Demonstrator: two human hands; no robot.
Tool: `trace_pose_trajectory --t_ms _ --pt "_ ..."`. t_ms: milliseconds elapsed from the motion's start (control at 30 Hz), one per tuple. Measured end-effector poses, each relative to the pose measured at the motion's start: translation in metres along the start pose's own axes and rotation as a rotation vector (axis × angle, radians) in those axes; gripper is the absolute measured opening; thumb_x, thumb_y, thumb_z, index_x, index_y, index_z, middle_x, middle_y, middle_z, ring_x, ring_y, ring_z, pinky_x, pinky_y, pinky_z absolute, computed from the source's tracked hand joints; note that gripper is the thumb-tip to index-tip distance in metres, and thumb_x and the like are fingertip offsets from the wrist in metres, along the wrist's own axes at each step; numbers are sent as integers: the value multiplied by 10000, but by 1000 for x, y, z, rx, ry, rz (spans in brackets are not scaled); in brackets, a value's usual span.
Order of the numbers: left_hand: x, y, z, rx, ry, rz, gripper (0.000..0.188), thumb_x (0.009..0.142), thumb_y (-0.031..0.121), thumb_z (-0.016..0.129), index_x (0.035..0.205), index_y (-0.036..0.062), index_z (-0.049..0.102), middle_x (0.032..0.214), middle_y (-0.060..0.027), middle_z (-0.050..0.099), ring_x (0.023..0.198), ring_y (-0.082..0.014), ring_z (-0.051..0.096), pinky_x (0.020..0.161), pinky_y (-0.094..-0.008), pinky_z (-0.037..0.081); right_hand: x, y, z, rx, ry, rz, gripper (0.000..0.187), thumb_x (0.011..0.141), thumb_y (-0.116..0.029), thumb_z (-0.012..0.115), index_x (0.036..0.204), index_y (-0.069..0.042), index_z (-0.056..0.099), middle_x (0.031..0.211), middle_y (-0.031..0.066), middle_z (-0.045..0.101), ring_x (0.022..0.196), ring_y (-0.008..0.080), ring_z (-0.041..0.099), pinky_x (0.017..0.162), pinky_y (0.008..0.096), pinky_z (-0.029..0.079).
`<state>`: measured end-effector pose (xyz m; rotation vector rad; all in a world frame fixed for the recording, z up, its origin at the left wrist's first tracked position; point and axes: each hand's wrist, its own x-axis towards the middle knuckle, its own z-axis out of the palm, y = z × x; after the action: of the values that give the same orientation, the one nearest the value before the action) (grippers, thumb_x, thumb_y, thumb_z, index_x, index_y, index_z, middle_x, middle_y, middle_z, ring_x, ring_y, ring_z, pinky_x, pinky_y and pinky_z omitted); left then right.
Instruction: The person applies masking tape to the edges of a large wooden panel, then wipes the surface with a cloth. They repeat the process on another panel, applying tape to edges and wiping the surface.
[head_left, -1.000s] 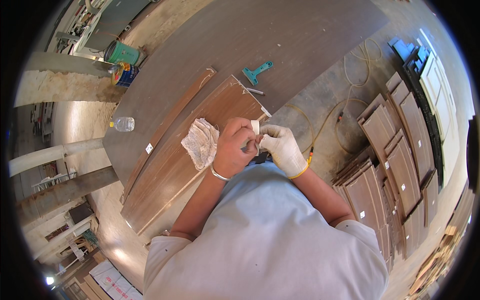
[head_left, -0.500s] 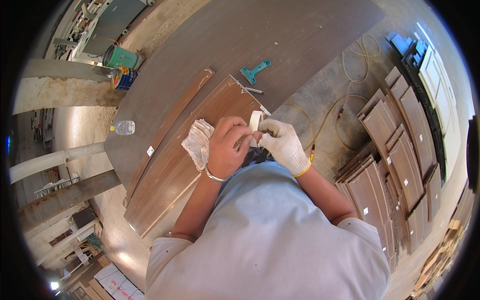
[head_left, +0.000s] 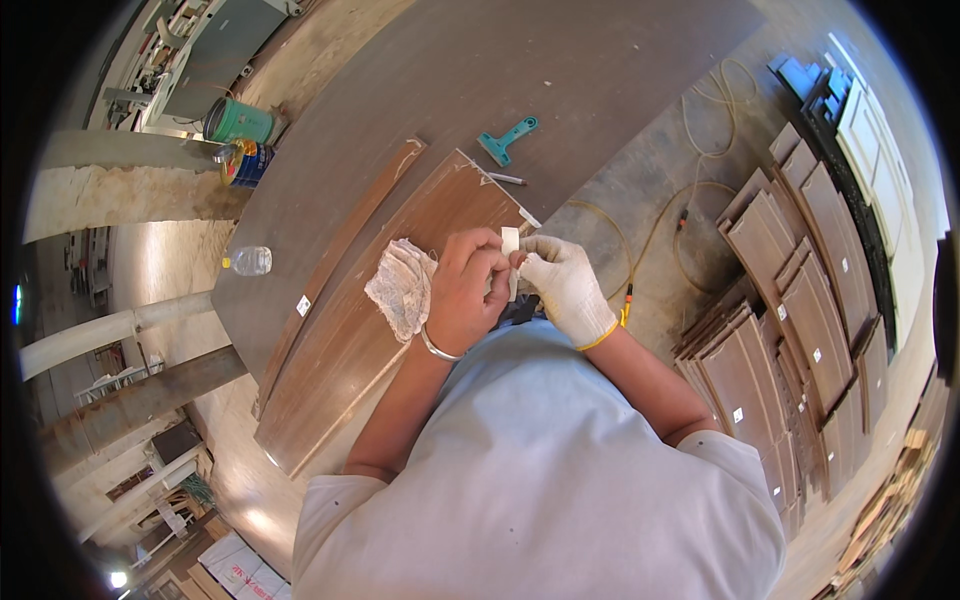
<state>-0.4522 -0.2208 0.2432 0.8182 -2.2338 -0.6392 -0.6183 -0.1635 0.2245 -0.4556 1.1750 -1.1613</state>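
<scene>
Close in front of my body, both hands meet around a roll of cream masking tape (head_left: 510, 241), seen nearly edge-on. My bare left hand (head_left: 465, 287), with a bracelet at the wrist, has its fingers bent and closed on the tape's left side. White knit covers my right hand (head_left: 570, 289), whose thumb and fingers pinch the roll from the right. A crumpled whitish rag (head_left: 400, 289) lies beside my left hand on a brown wooden panel (head_left: 372, 328). Beyond the hands lie a teal scraper (head_left: 508, 141) and a pen-like stick (head_left: 506, 179).
A narrow wooden strip (head_left: 340, 245) lies left of the panel on the large dark tabletop (head_left: 600, 70). A clear bottle (head_left: 250, 261) is near its left edge. Stacked brown panels (head_left: 800, 300) and a yellowish hose (head_left: 655, 225) occupy the floor at right. Buckets (head_left: 240, 122) stand far left.
The tape roll has turned from a slanted ring to nearly edge-on. My left hand has shifted slightly right, its fingers closer together. The right hand keeps its pinch.
</scene>
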Motion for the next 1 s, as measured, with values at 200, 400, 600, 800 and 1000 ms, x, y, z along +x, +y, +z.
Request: trace_pose_trajectory --t_ms 200,400,600,800,1000 --pt "-7 7 -7 -164 46 -164 281 823 -71 798 1069 23 700 1216 -130 644 1072 -285 640 920 -384 535 -2 -10 0 175 -39 45 312 1021 -117 680 1230 114 693 1031 114 758 894 155 725 792 314 602" --pt "-5 4 -12 -155 44 -182 341 817 -56 816 1137 21 726 1227 -136 646 1088 -282 634 942 -378 528 -2 -14 4 47 -15 22 299 1016 -174 741 1180 74 708 1001 49 728 852 97 673 744 269 561" --pt "-5 -3 -13 -74 22 -80 201 834 -50 795 1006 30 727 1189 -125 655 1027 -288 623 899 -407 528 -4 -14 9 -29 12 -14 265 1013 -146 726 1144 84 714 982 45 720 815 88 656 708 268 547" --pt "-10 -1 -11 -50 -21 8 80 917 -2 736 958 24 672 1129 -117 668 1031 -330 619 904 -427 523 7 -11 5 204 66 129 274 1001 -107 690 1191 89 703 1049 121 746 880 187 744 786 334 621" --pt "-12 -1 -9 -115 41 -80 67 972 16 714 1015 25 664 1137 -128 708 1032 -316 646 906 -411 531 10 -6 -3 468 -159 128 320 1026 -177 649 1189 95 694 1073 130 736 1015 213 729 888 361 600"
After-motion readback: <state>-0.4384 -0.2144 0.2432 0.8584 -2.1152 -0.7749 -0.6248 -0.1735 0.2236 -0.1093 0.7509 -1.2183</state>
